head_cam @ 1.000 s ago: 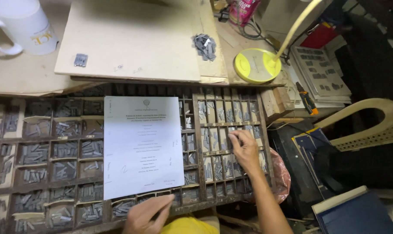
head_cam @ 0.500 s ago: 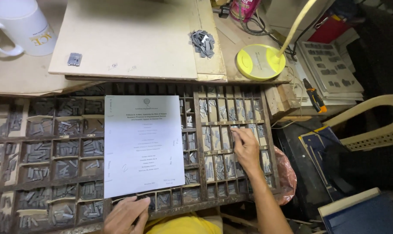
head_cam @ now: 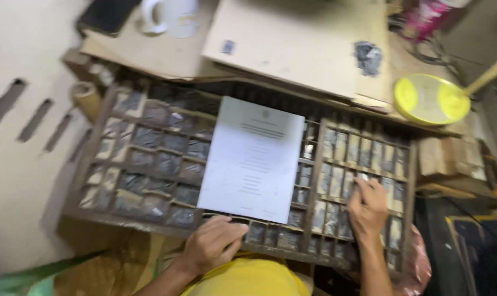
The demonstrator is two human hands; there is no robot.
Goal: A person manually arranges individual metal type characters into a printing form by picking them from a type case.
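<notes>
Head view, looking down on a wooden compartment tray divided into many small cells that hold grey metal pieces. The picture is blurred, so individual pieces cannot be told apart.

Right hand: rests palm down on the right section of the tray, fingers bent and reaching into one of the narrow cells. Whether the fingertips pinch a piece cannot be told.

Left hand: lies at the near edge of the tray, fingers curled loosely over the rim, just below the near edge of a white printed sheet. No object is visible in its grasp; whether it touches the sheet cannot be told.

The sheet lies flat across the middle of the tray, covering several cells.

Beyond the tray, on the far side:
- a flat board with a small heap of grey metal pieces near its right edge;
- a round yellow disc to the right of the board;
- a white mug to the left of the board.
</notes>
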